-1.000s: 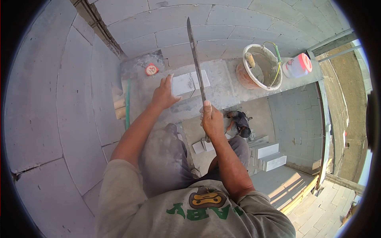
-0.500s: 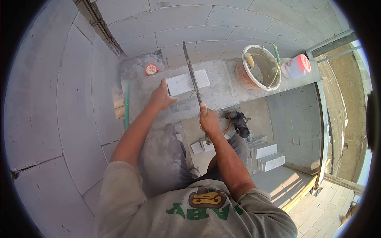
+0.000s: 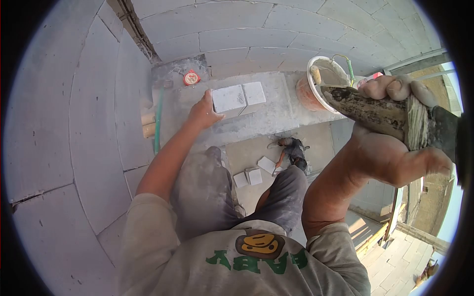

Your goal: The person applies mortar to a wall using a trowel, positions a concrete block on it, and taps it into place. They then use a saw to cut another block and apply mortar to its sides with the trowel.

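Note:
My left hand (image 3: pixel 205 111) grips the left end of a light grey block (image 3: pixel 228 100) on the concrete ledge (image 3: pixel 197 140). A smaller piece of block (image 3: pixel 255 93) stands against its right end, a dark gap between the two. Raised close to the camera at the right, my right hand (image 3: pixel 380 153) is closed around the worn wooden handle of a machete (image 3: pixel 368 109), bound with pale cord. Its dark blade runs off toward the right edge, mostly out of view.
A tape measure (image 3: pixel 191 77) lies on the ledge behind my left hand. A mortar bucket (image 3: pixel 310 93) with a wooden-handled tool stands right of the block. Below the ledge, a co-worker (image 3: pixel 295 150) bends near several blocks (image 3: pixel 254 176). Block walls (image 3: pixel 237 39) rise ahead and left.
My right hand has lifted the machete from over the block, up and right toward the camera. The block now shows as two pieces with a gap. My left hand stays on it.

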{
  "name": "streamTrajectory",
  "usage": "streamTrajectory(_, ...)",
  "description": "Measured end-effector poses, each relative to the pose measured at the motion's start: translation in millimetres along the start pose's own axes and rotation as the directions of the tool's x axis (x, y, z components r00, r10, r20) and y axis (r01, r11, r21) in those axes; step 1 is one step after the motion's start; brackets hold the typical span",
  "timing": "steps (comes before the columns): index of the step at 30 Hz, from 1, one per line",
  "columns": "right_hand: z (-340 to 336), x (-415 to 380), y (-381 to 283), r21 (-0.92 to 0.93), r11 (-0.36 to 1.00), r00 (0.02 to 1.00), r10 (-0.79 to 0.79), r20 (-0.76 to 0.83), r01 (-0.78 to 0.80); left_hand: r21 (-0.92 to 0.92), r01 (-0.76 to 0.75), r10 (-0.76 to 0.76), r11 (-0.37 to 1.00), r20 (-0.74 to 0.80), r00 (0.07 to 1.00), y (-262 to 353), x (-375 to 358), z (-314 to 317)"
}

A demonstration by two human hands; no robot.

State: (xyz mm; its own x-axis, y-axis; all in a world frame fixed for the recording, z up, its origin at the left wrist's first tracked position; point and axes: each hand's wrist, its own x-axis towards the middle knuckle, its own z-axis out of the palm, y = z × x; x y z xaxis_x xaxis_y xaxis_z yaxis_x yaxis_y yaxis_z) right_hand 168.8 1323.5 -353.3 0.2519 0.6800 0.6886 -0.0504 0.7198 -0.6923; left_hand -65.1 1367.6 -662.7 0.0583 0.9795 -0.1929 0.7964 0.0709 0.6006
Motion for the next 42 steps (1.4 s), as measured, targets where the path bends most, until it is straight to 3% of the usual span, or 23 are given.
streamTrajectory(1, 0, -36, 27, -0.153, 0.987, 0.999, 0.053, -0.011, -0.054, 0.003, 0.0, 0.0, 1.0, -0.008, 1.0, 0, 1, -2)
streamTrajectory(2, -8, -86, 67, -0.396, 0.884, 0.962, 0.272, 0.008, -0.247, 0.005, 0.002, -0.001, 1.0, -0.008, 1.0, -2, 3, -4)
streamTrajectory(3, -32, -154, 119, -0.776, 0.551, 0.808, 0.582, 0.094, -0.306, 0.0, -0.001, 0.001, 1.0, -0.002, 1.0, -3, 3, -5)
streamTrajectory(4, -66, -235, 193, -0.944, 0.155, 0.432, 0.902, 0.015, -0.291, -0.011, -0.003, 0.003, 1.0, 0.009, 1.0, -2, 1, -1)
streamTrajectory(5, -55, -235, 176, -0.899, 0.164, 0.424, 0.905, -0.026, -0.406, -0.01, -0.013, 0.013, 1.0, 0.026, 1.0, -4, -7, 4)
streamTrajectory(11, -50, -203, 171, -0.79, 0.225, 0.448, 0.891, -0.069, -0.57, -0.015, -0.029, 0.029, 0.999, -0.005, 1.0, 5, 2, -7)
streamTrajectory(15, -39, -154, 139, -0.593, 0.576, 0.706, 0.708, 0.017, -0.563, 0.021, 0.002, -0.003, 1.0, 0.017, 1.0, 8, 1, -10)
streamTrajectory(17, -18, -96, 88, -0.511, 0.668, 0.782, 0.623, -0.013, -0.54, 0.016, 0.001, -0.001, 1.0, -0.001, 1.0, 11, 2, -10)
streamTrajectory(18, -17, -69, 74, -0.458, 0.814, 0.906, 0.42, 0.042, -0.356, 0.023, 0.007, -0.008, 1.0, 0.011, 1.0, 13, 2, -13)
streamTrajectory(19, -1, -41, 49, -0.357, 0.892, 0.959, 0.277, -0.051, -0.277, 0.032, 0.014, -0.015, 0.999, 0.026, 1.0, 14, 1, -14)
streamTrajectory(21, 9, 14, 10, -0.178, 0.983, 0.999, 0.025, -0.045, -0.033, 0.044, 0.01, -0.011, 0.999, 0.022, 1.0, 14, -1, -14)
streamTrajectory(23, 14, 33, -18, -0.058, 0.998, 0.996, -0.041, -0.076, 0.037, 0.053, 0.0, -0.001, 0.999, 0.018, 1.0, 13, 0, -13)
streamTrajectory(25, 9, -5, 12, -0.097, 0.995, 0.999, -0.034, -0.031, 0.03, 0.039, -0.006, 0.005, 0.999, 0.023, 1.0, 11, 1, -11)
streamTrajectory(26, 2, -44, 45, -0.221, 0.973, 0.997, 0.07, 0.011, -0.066, 0.037, -0.004, 0.004, 0.999, 0.014, 1.0, 10, 3, -12)
streamTrajectory(27, -27, -118, 110, -0.586, 0.791, 0.974, 0.225, 0.015, -0.174, 0.034, -0.017, 0.018, 0.999, -0.004, 1.0, 8, 3, -11)
streamTrajectory(28, -49, -183, 156, -0.872, 0.406, 0.691, 0.713, 0.115, -0.273, 0.029, -0.033, 0.033, 0.999, -0.02, 0.999, 7, 1, -8)
streamTrajectory(29, -69, -246, 204, -0.874, 0.161, 0.425, 0.903, -0.056, -0.457, 0.024, -0.039, 0.04, 0.999, -0.015, 0.999, 3, -8, 1)
streamTrajectory(30, -45, -224, 176, -0.715, -0.037, 0.1, 0.984, -0.149, -0.698, 0.001, -0.103, 0.102, 0.995, -0.05, 0.993, -5, -15, 8)
streamTrajectory(31, -59, -250, 204, -0.742, 0.197, 0.369, 0.926, -0.073, -0.641, -0.021, -0.167, 0.162, 0.986, -0.134, 0.978, -5, 2, 4)
streamTrajectory(32, -60, -237, 204, -0.797, 0.194, 0.396, 0.916, -0.061, -0.572, -0.024, -0.165, 0.162, 0.986, -0.108, 0.981, -2, 1, 4)
streamTrajectory(34, -58, -216, 189, -0.847, 0.183, 0.417, 0.908, -0.05, -0.499, -0.008, 0.036, -0.036, 0.999, 0.003, 0.999, 7, 6, -7)
streamTrajectory(36, -54, -204, 174, -0.905, 0.309, 0.671, 0.741, 0.037, -0.292, 0.002, 0.016, -0.016, 1.0, -0.009, 1.0, 7, 8, -8)
streamTrajectory(42, -77, -188, 140, -0.74, 0.524, 0.785, 0.619, -0.008, -0.421, -0.073, -0.017, 0.018, 0.997, 0.004, 1.0, -1, 4, -7)
